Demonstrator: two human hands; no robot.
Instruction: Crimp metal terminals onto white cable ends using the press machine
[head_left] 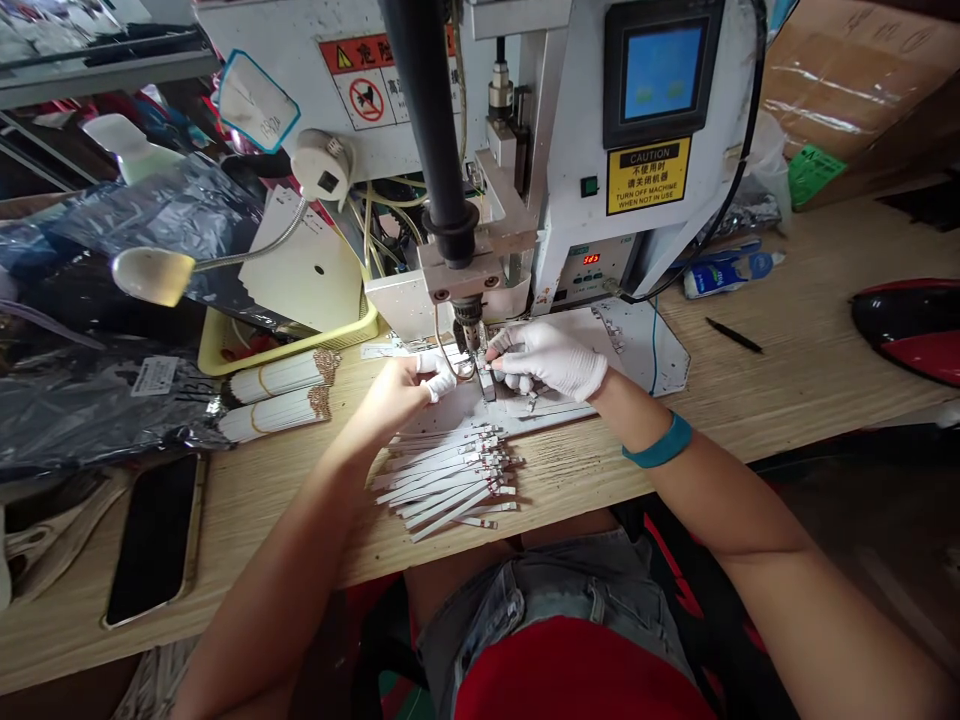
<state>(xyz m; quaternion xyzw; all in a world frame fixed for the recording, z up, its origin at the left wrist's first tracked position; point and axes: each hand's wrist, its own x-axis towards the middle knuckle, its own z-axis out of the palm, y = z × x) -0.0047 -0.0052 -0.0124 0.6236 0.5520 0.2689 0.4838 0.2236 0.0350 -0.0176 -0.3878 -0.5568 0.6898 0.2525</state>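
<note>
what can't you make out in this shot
In the head view:
Anything in the left hand: hidden by its own fingers.
Anything in the right hand: too small to tell.
Marks on the blue screen: too small, blurred.
Rest of the cardboard box: cut off by the right edge.

Workshop, small-factory type. Big white machine [562, 190] on wood bench [739, 405], with screen [664, 70], red digital readout [591, 259], red-topped danger label [365, 85] and yellow caution label [649, 177] in Chinese and English: turn off when not in use. Batch work shows: loose pile of near-identical strips [442, 480], banded bundles [281, 408]. Also stock clutter: plastic bags [82, 390], yellow basket [289, 352], carton [844, 85], loaded shelf [112, 75].
</note>
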